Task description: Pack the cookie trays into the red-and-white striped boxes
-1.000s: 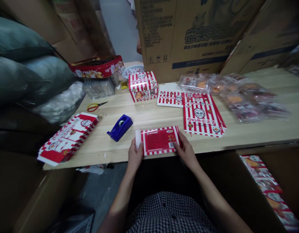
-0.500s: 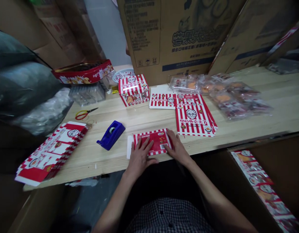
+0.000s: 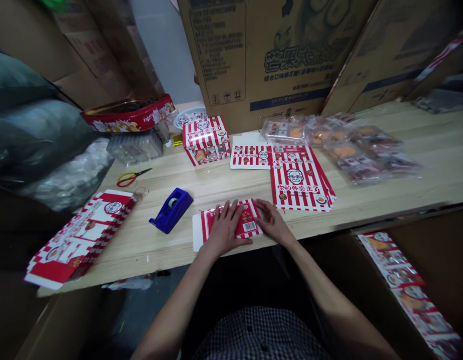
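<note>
A flat red-and-white striped carton (image 3: 249,226) lies near the front edge of the table, its red panel with a barcode facing up. A plain white flap (image 3: 197,233) sticks out at its left end. My left hand (image 3: 225,231) rests across the carton, palm down, fingers stretched out. At the carton's right end, my right hand (image 3: 273,223) has its fingers and thumb bent around the edge. What the right fingertips press on is partly hidden. A blue tape dispenser (image 3: 172,209) stands to the left of the carton.
Scissors (image 3: 133,177) and a stack of folded cartons (image 3: 84,232) lie left. Behind are an assembled striped box (image 3: 206,141), flat striped sheets (image 3: 297,180) and clear packets (image 3: 351,150). Large cardboard boxes (image 3: 231,55) line the back. A printed strip (image 3: 407,290) is at lower right.
My left hand has slid slightly right across the carton. The carton has shifted a little left and tilted, and my right fingers have bent more at its right end.
</note>
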{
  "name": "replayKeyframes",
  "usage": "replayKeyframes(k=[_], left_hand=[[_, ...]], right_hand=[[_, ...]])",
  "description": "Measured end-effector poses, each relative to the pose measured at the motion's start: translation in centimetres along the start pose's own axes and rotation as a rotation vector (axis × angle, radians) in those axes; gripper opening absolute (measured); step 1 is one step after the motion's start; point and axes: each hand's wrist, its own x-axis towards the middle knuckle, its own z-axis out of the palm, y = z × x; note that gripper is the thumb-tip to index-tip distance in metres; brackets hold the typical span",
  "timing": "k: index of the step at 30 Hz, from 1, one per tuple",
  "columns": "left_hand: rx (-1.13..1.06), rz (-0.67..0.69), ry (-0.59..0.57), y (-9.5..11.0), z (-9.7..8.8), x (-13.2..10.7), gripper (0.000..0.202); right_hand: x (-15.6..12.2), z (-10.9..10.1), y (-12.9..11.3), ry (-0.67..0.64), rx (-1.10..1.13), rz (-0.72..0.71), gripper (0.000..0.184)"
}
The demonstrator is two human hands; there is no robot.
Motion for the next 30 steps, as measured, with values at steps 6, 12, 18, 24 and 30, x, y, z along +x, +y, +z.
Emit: replayKeyframes(k=[6,12,18,24,30], left_hand=[[0.091,0.011,0.133,-0.8,1.6,0.3,0.112],[0.132,0.095,0.306,-0.8,2.1,0.6,0.108],[0.122,0.056,0.372,-1.2,1.6,-0.8,0.097],[0.04,0.02,0.404,-1.9,1.8,-1.8,0.08],[-0.07,0.012,0.458,-1.1,2.0,-2.1,0.065]], right_hand=[[2.2,-3.3,-2.2,-0.027,-0.262,-0.063,0.063],[5.9,-18.3,-4.3,0.378,-0.597,0.113,0.038],[7.0,-28.9,-1.9,0.587,-0.846,0.521,0.043],[4.9,-29.4,-0.6,0.549,-0.912,0.65,0.033],[3.2,-29.1,-3.9,0.634,-0.84,0.562,0.03]])
